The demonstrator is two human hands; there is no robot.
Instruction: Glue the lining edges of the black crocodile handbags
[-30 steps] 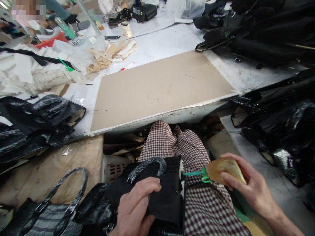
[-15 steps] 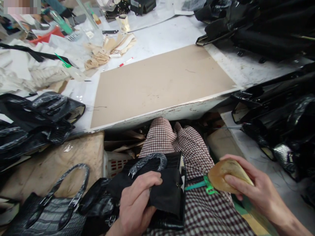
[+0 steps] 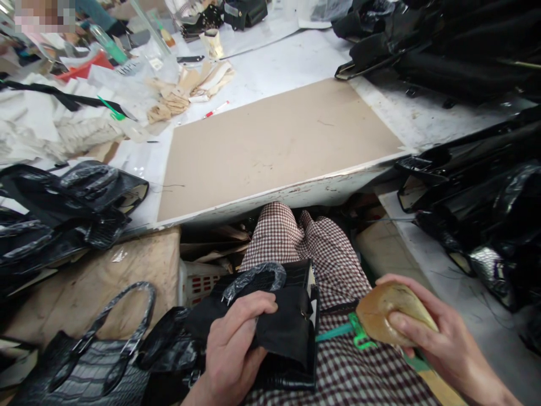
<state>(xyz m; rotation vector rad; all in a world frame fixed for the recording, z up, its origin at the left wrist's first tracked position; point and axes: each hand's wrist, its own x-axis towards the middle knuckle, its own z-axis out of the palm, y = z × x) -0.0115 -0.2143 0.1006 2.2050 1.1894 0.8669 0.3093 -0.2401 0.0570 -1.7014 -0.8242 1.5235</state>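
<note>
A black handbag (image 3: 291, 273) with a plastic-wrapped handle (image 3: 276, 276) lies across my lap on the checked cloth. My left hand (image 3: 236, 338) is closed on its black fabric flap (image 3: 287, 332), thumb underneath and fingers on top. In my right hand (image 3: 435, 332) is a squeeze glue bottle (image 3: 386, 313) with amber contents and a green nozzle (image 3: 359, 332). The fingers wrap round the bottle, which is tipped sideways. Its thin tip points left and touches or nearly touches the bag's right edge; I cannot tell which.
Ahead is a white table with a beige board (image 3: 274, 146). Black bag pieces pile up on the right (image 3: 443, 56) and the left (image 3: 84, 197). A black crocodile-pattern handbag (image 3: 97, 361) stands at lower left. A white basket (image 3: 198, 285) sits under the table.
The view has shifted very slightly. My right hand and the glue bottle have dropped a little, while my left hand keeps its hold on the bag.
</note>
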